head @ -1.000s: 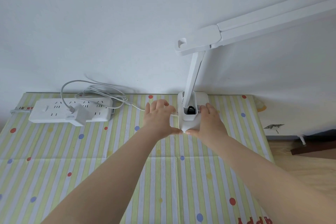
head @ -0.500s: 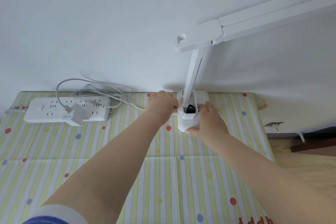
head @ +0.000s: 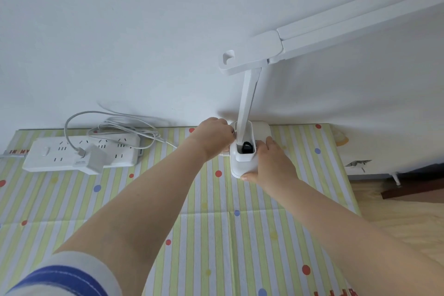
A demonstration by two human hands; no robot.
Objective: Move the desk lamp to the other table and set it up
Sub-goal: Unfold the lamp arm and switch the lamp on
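Observation:
A white desk lamp [head: 247, 101] stands at the back of the table against the wall, its long head reaching up to the right. My right hand [head: 270, 163] grips the front right of the lamp's base [head: 242, 163]. At the base's left side my left hand [head: 213, 136] is closed with its fingertips hidden there; a white cable [head: 144, 136] runs from that spot to a white adapter [head: 92, 158] plugged into a white power strip [head: 79, 151].
The table carries a striped, dotted cloth [head: 216, 223]. Its right edge drops to a wooden floor [head: 396, 211]. The white wall [head: 144, 31] rises right behind the lamp and strip. Loose cable loops lie on the strip.
My left hand has moved from the base's front left back to its left side and closed there. The right hand has stayed on the base.

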